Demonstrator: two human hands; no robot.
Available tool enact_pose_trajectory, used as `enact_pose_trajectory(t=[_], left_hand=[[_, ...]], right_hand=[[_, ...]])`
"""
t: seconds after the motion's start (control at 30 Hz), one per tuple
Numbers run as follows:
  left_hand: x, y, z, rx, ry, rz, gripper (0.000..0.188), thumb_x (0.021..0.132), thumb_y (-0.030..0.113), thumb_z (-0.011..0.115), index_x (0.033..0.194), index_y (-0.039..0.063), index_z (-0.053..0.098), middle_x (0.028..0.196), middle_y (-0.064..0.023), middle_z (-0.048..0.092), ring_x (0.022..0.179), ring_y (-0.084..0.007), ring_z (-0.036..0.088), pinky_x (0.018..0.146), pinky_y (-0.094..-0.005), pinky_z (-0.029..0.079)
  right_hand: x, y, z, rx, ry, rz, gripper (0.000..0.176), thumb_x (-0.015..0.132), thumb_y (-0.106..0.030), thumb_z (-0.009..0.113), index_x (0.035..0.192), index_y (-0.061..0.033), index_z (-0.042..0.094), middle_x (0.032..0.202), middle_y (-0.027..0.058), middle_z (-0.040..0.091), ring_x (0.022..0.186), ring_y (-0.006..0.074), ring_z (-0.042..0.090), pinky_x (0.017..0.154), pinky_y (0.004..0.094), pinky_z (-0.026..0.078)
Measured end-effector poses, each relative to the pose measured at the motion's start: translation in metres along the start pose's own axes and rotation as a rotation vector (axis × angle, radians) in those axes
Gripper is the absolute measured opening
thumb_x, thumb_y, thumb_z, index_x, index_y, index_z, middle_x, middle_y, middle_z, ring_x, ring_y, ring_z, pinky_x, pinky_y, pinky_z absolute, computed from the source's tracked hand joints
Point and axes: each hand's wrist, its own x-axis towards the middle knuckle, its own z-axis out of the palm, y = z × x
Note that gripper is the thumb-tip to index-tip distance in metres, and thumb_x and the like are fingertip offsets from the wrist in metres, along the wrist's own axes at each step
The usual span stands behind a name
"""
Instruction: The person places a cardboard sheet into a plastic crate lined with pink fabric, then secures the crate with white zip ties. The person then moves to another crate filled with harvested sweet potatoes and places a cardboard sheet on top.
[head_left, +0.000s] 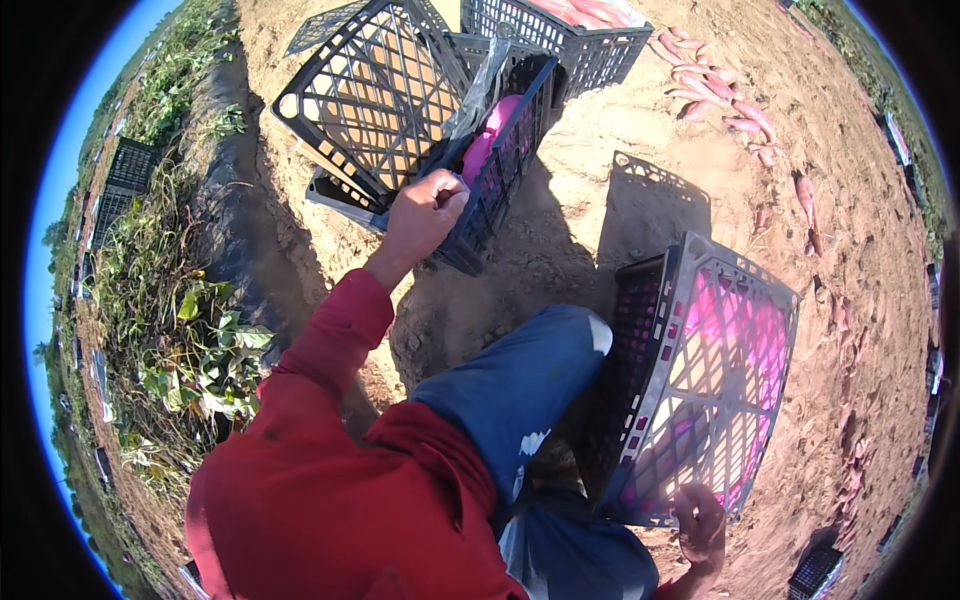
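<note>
My left hand (429, 206), its fingers curled, is over the near rim of a dark plastic crate (491, 199) with pink contents and a strip of clear film. Whether it grips the rim is unclear. Another lattice crate (375, 97) leans tilted against that one, brown board visible through its bars. Beside my knee stands a crate of pink contents (739, 330) with a grey lattice crate (724, 397) over its top. At the lower edge of this lattice is my right hand (699, 517), fingers bent; its hold cannot be made out.
An open crate (607, 60) of reddish sweet potatoes stands at the top. More sweet potatoes (705, 86) lie on the dry soil, continuing in a row down the right. Leafy vines (202, 360) and black plastic mulch (232, 225) run along the left. Further crates (131, 165) stand beyond.
</note>
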Motion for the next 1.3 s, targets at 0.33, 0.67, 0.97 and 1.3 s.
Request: enact_pose_trajectory(t=[0.33, 0.67, 0.97, 1.3], left_hand=[[0.097, -0.069, -0.029, 0.710, -0.880, 0.137, 0.028, 0.083, 0.009, 0.065, 0.109, 0.011, 0.075, 0.101, -0.0133, 0.077, 0.097, -0.0345, 0.075, 0.083, -0.0447, 0.057], [0.101, -0.036, -0.026, 0.802, -1.268, 0.229, 0.038, 0.079, 0.009, 0.067, 0.116, 0.013, 0.077, 0.097, -0.0160, 0.076, 0.091, -0.0369, 0.074, 0.077, -0.0456, 0.056], [0.119, -0.056, -0.013, 0.658, -1.196, 0.302, 0.018, 0.086, 0.017, 0.071, 0.100, 0.008, 0.079, 0.090, -0.0163, 0.077, 0.087, -0.0353, 0.075, 0.077, -0.0462, 0.058], [0.111, -0.154, 0.010, 0.392, -0.865, 0.412, 0.023, 0.085, 0.013, 0.065, 0.104, -0.001, 0.068, 0.092, -0.0223, 0.071, 0.083, -0.0393, 0.068, 0.076, -0.0490, 0.053]], right_hand=[[0.015, -0.006, 0.020, -0.013, -0.046, -0.069, 0.031, 0.100, -0.021, 0.074, 0.118, 0.0039, 0.072, 0.097, 0.0202, 0.078, 0.084, 0.0267, 0.077, 0.075, 0.0375, 0.059], [0.002, 0.007, 0.032, 0.025, -0.058, -0.072, 0.030, 0.101, -0.022, 0.074, 0.117, 0.0027, 0.073, 0.096, 0.0197, 0.077, 0.078, 0.0265, 0.074, 0.073, 0.0371, 0.057], [0.009, -0.017, 0.018, -0.058, -0.133, -0.002, 0.031, 0.106, -0.030, 0.067, 0.124, -0.0051, 0.072, 0.106, 0.0189, 0.075, 0.096, 0.0362, 0.075, 0.085, 0.0417, 0.059], [0.010, 0.012, 0.014, -0.149, -0.124, -0.105, 0.036, 0.106, -0.037, 0.062, 0.120, -0.0038, 0.066, 0.104, 0.0224, 0.074, 0.101, 0.0439, 0.071, 0.087, 0.0524, 0.056]])
